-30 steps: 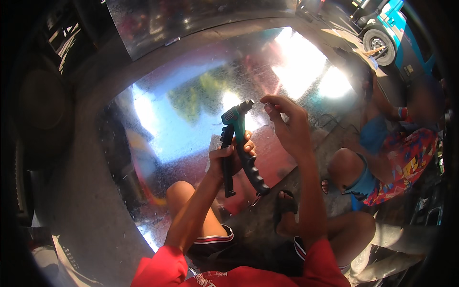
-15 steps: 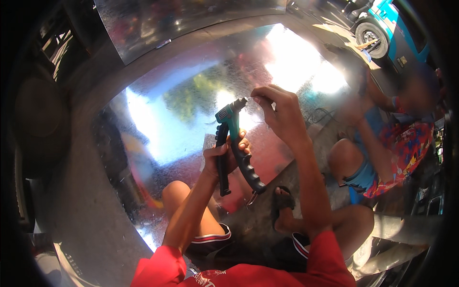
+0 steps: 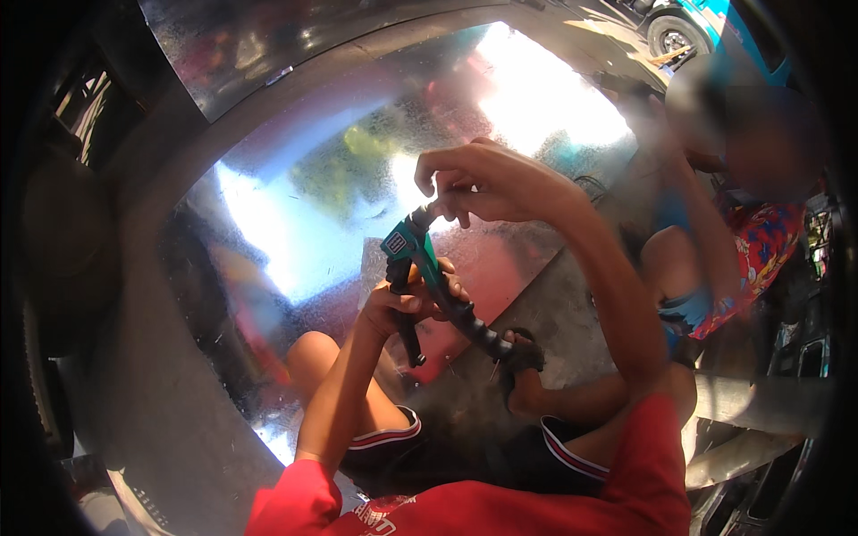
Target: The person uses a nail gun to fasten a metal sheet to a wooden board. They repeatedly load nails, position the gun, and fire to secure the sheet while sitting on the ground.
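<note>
A hand riveter [image 3: 399, 241] with a teal head and black ribbed handles is held above the shiny metal sheet [image 3: 308, 210]. My left hand [image 3: 386, 308] wraps round its handles, which stand apart, one angling down towards my foot. The riveter's head tilts up and away from me. Over its nose my right hand [image 3: 500, 183] bends, fingers curled and fingertips at the tip. Whatever those fingertips pinch is hidden behind them.
Another person [image 3: 715, 259] in a colourful patterned garment sits close on the right. A second metal panel [image 3: 259, 45] lies beyond the sheet. A vehicle wheel [image 3: 677, 37] shows at the far right. My sandalled foot [image 3: 523, 362] rests near the sheet's edge.
The riveter has turned and tilted, and its head has moved slightly left and down. My right hand, earlier pinching a thin pin at the nose, now curls over that tip from above.
</note>
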A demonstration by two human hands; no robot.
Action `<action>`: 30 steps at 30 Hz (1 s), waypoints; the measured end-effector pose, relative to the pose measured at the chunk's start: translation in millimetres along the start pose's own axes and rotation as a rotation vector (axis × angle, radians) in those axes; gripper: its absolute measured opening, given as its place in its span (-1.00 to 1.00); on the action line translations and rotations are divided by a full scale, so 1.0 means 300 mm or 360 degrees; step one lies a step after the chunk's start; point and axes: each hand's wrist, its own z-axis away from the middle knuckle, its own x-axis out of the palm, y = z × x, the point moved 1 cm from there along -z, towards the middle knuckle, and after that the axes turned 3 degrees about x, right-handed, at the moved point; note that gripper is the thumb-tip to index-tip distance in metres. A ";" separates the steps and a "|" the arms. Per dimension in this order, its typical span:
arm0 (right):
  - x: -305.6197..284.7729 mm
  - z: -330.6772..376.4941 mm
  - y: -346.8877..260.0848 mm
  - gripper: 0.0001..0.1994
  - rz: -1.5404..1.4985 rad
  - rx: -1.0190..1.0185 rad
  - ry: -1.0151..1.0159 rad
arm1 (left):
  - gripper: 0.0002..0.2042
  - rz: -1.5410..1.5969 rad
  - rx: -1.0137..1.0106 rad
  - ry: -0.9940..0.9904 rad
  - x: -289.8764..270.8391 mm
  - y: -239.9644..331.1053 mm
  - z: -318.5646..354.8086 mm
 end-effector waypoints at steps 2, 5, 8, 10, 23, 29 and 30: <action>0.013 -0.006 0.041 -0.72 -0.0299 -0.0073 0.0133 | -0.30 0.0046 0.0148 -0.0024 -0.005 0.003 -0.022; 0.071 0.055 0.136 -0.69 -0.0633 -0.0226 0.0664 | -0.26 -0.0107 0.0287 0.0100 -0.015 0.045 -0.076; 0.180 0.163 0.222 -0.66 -0.0940 0.0022 0.1324 | -0.31 -0.0578 0.0595 0.0385 -0.004 0.065 -0.116; 0.291 0.222 0.248 -0.64 -0.0149 0.0179 0.1812 | -0.33 -0.0949 0.0689 0.0700 -0.003 0.066 -0.121; 0.994 0.317 0.378 -0.17 -0.0663 0.1356 0.1098 | -0.36 0.0360 0.0076 0.0543 -0.338 -0.354 -0.063; 1.246 0.481 0.451 -0.35 -0.0778 0.1714 0.1099 | -0.58 0.0134 -0.0739 0.0855 -0.428 -0.731 0.053; 1.267 0.504 0.456 -0.36 -0.0796 0.1640 0.1183 | -0.62 0.0069 -0.0800 0.0908 -0.427 -0.777 0.062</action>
